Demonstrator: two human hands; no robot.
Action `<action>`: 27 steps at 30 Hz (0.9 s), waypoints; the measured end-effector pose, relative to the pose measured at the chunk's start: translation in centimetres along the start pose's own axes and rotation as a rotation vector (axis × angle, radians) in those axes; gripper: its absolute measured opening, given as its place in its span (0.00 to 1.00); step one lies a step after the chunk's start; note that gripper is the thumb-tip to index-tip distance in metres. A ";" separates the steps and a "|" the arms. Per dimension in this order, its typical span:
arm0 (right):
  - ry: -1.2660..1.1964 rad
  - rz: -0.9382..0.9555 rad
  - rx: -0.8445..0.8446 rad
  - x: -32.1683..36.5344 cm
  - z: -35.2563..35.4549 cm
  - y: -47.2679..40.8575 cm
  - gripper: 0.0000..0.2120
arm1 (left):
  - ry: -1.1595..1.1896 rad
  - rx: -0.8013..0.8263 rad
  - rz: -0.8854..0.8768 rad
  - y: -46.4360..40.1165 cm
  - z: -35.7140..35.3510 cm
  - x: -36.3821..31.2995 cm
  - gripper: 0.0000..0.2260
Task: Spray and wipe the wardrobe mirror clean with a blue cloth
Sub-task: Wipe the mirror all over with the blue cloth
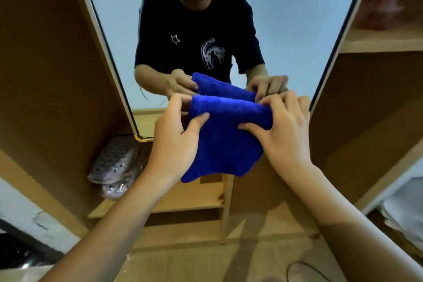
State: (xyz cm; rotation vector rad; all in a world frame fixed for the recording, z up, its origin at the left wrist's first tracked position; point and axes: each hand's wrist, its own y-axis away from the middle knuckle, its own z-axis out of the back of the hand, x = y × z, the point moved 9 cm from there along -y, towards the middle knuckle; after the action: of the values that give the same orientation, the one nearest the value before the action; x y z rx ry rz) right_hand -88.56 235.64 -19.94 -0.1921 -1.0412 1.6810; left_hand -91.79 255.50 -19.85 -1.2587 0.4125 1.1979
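two hands hold the cloth (225, 142) at the centre of the frame, right in front of the lower part of the mirror (286, 30). the left hand (175, 135) grips the cloth's left edge, thumb on the near face and fingers curled behind; the right hand (282, 130) pinches its right edge the same way, thumb pressed on the fabric. the cloth is doubled over along its top, its lower corners hanging loose below the hands. whether it touches the glass i cannot tell; it sits very near it.

this looks like the step of folding or readying the cloth, either ahead of wiping or between passes. no spray bottle shows anywhere in the frame, so i cannot say if the glass has been sprayed. the next move likely calls for bunching the cloth into one hand as a flat pad and pressing it to the glass, then covering the pane right out to its edges.

the mirror is a tall pane with a thin frame, running from the top of the frame down to the centre, with a brass corner (143, 138) at lower left. it reflects the person and pale wall; no streaks or droplets are plain to see. brown wardrobe panels flank it. a shelf (377, 44) sits at upper right, pale perforated shoes (114, 162) lie at lower left, and folded white fabric (405, 213) is at the right edge.
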 end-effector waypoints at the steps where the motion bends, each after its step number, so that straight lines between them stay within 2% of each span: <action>1: 0.008 -0.008 0.035 0.0 0.0 0.0 0.21 | -0.001 0.017 0.044 0.1 0.0 0.1 0.08; 7: -0.035 -0.087 0.287 1.8 3.5 -1.6 0.16 | 0.066 0.093 0.351 -0.1 1.5 -2.3 0.07; 11: -0.322 -0.267 0.521 3.9 7.3 -3.5 0.13 | 0.122 0.125 0.452 -1.0 3.5 -7.3 0.08; 18: -0.507 -0.307 0.856 9.1 15.9 -8.4 0.15 | 0.199 0.179 0.607 -3.2 8.4 -17.6 0.07; 23: -0.613 -0.306 0.916 12.8 20.7 -11.9 0.08 | 0.261 0.233 0.661 -3.9 11.6 -22.8 0.06; 27: -0.667 -0.302 0.906 14.7 22.6 -14.0 0.08 | 0.296 0.264 0.587 -4.0 13.4 -26.8 0.04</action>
State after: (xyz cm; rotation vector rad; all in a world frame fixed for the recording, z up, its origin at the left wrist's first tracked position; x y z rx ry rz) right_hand -97.91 236.30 8.96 1.1159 -0.6095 1.7966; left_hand -103.46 255.60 8.01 -1.1152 1.1814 1.3828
